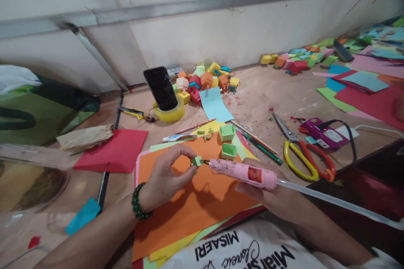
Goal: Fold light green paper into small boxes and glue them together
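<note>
Between the thumb and forefinger of my left hand point(168, 174) is a small green paper piece point(196, 161). My right hand point(268, 193) is wrapped round a pink glue gun point(243, 172), a clear glue stick point(334, 201) running out of its back end. The gun's nozzle meets the green piece or stops right beside it. Just beyond the gun stand two small green paper boxes point(229, 151), with a few green paper bits point(206, 134) to their left. Under both hands lies a stack of coloured paper, an orange sheet point(176, 214) on top.
A phone point(160, 88) leans in a yellow tape roll point(170, 111). Behind it rises a pile of coloured paper boxes point(206, 80). Large scissors point(299, 151) and a purple device point(325, 133) with cables lie at right. A box cutter point(132, 112) and red paper point(116, 151) lie at left.
</note>
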